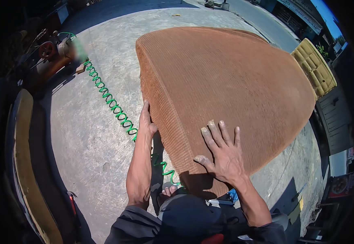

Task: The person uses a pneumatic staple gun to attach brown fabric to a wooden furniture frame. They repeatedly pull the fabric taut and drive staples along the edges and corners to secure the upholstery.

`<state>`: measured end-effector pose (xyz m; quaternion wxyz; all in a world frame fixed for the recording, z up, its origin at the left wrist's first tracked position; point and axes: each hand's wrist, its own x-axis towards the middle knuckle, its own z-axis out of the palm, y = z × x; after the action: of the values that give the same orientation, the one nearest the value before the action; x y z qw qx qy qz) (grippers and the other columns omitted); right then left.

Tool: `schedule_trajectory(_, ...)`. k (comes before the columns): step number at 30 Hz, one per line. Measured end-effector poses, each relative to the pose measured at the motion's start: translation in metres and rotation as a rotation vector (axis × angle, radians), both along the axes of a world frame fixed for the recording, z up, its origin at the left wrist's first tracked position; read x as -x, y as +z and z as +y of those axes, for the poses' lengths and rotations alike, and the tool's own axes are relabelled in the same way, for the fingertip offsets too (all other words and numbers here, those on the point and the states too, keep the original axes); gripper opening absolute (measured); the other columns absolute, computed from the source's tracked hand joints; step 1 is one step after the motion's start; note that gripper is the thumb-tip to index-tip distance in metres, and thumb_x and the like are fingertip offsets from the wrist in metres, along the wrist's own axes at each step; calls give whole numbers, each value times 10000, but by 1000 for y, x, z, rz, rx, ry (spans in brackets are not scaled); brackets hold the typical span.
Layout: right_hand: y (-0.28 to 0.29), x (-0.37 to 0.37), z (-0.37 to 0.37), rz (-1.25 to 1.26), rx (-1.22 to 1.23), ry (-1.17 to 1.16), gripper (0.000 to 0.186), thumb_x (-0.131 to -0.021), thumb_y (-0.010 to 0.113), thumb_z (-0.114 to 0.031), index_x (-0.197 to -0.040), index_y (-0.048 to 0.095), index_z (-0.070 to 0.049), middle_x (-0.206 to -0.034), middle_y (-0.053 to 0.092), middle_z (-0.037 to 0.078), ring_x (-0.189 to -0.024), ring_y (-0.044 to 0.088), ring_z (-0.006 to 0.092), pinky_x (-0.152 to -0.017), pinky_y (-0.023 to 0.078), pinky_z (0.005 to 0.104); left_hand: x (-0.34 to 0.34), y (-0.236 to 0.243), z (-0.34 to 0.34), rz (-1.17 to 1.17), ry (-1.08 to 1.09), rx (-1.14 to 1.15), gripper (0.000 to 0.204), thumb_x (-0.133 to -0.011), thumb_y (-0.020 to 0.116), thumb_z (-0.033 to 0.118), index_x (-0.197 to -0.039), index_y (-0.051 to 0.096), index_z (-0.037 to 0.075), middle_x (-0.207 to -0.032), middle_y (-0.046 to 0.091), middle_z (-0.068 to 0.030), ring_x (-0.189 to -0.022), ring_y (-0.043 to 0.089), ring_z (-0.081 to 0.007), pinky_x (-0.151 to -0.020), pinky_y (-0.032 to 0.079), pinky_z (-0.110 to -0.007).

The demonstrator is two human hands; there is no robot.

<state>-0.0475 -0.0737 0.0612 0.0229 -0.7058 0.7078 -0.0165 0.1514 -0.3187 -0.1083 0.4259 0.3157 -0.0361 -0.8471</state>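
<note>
A large cushion (pixel 233 89) covered in brown ribbed fabric like corduroy fills the middle of the head view. It leans away from me, with a broad, smooth face and a thick side wall. My right hand (pixel 225 158) lies flat on the near part of that face, fingers spread and fingertips dusty. Against the left side wall rests my left hand (pixel 147 124), its visible fingers stretched along the fabric and some of them hidden. Neither hand holds a tool. The cushion's near end comes down close to my lap.
A green coiled air hose (pixel 111 102) runs over the concrete floor (pixel 91 162) from an air compressor (pixel 59 53) at far left. A long curved padded piece (pixel 26 162) stands at left, near a red-handled tool (pixel 72 202). A yellow tufted pad (pixel 314 67) stands behind the cushion's right end.
</note>
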Motion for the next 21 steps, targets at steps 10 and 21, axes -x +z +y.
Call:
schedule_trajectory(10, -25, 298, -153, 56, 19, -706, 735, -1054, 189, -610, -1633, 182, -157, -1710, 118, 86, -1575, 84, 321, -1218, 38, 657, -19, -5, 4, 92, 136, 215, 640, -1040, 494, 486, -1468, 425, 16, -1383, 583, -179, -1198, 625, -318, -993, 559, -457)
schedule_trajectory(21, -33, -1, -177, 96, 53, 224, 730, -1014, 365, -607, -1576, 356, -141, -1671, 230, 123, -1558, 104, 382, -1227, 76, 674, 13, -23, 3, -447, 289, 238, 633, -1090, 417, 456, -1329, 524, -120, -1249, 651, -201, -1071, 681, -283, -925, 570, -384)
